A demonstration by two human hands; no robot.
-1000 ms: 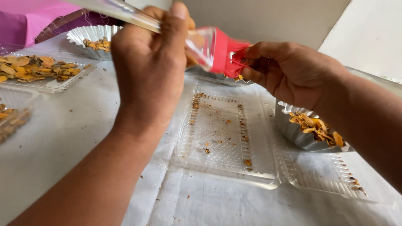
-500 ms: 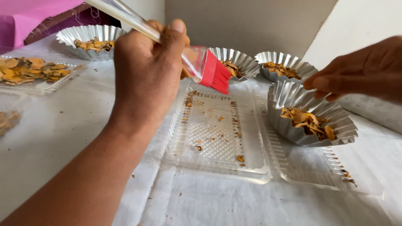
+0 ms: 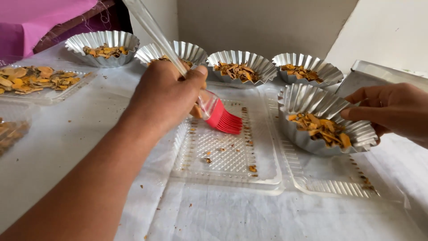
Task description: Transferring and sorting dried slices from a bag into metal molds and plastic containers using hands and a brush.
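My left hand (image 3: pixel 167 93) grips a brush with a clear handle (image 3: pixel 151 27) and red bristles (image 3: pixel 224 120), the bristles hanging over a clear plastic clamshell tray (image 3: pixel 227 154). The tray holds a few brown and orange crumbs. My right hand (image 3: pixel 392 109) holds the right rim of a fluted foil cup (image 3: pixel 312 105) filled with orange-brown dried chips, which sits tilted on the tray's right half.
Several more foil cups (image 3: pixel 238 60) with dried chips line the back of the white cloth. A clear tray of orange chips (image 3: pixel 38 80) lies at the left, a metal box (image 3: pixel 379 73) at the far right, pink fabric (image 3: pixel 31 18) top left.
My right hand left the brush bristles and moved right to the foil cup's rim. The brush came down over the clear tray. The view tilted, showing the row of cups.
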